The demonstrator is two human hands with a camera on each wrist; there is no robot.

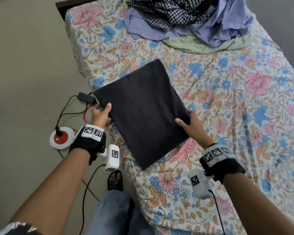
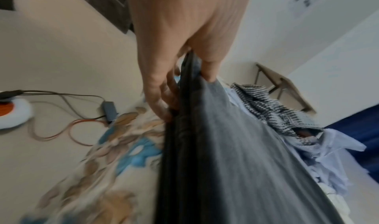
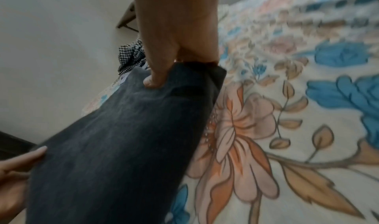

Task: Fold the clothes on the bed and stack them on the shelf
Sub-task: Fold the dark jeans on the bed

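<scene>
Bed (image 1: 210,92) covered by a floral sheet: pink, blue and orange flowers on cream. It runs from the near right of the head view to the far top, its left edge along a plain beige floor (image 1: 27,65).

Folded dark garment (image 1: 143,112) is a flat rectangle near the bed's left edge, one corner out past that edge. Left hand (image 1: 100,114) pinches its left edge, thumb on top, fingers beneath; the left wrist view shows the stacked folded layers (image 2: 184,130) between thumb and fingers. Right hand (image 1: 192,126) grips the right edge the same way, thumb (image 3: 153,80) pressed on top. Whether the garment is lifted clear of the sheet or partly resting on it cannot be told.

Unfolded pile (image 1: 185,19) lies at the far end of the bed, well apart from the dark garment: a checked cloth (image 1: 168,12) on top, blue striped shirts (image 1: 219,28) under and beside it, a green striped piece (image 1: 202,46) beneath.

Floor beside the bed carries a round white and red socket (image 1: 62,137) with a plug in it, black and red cables, and a small black adapter (image 1: 86,97) just beside the garment's overhanging corner. Wrist views show white walls and a folding stand (image 2: 285,88) against the wall past the far end of the bed; both are motion-blurred.
</scene>
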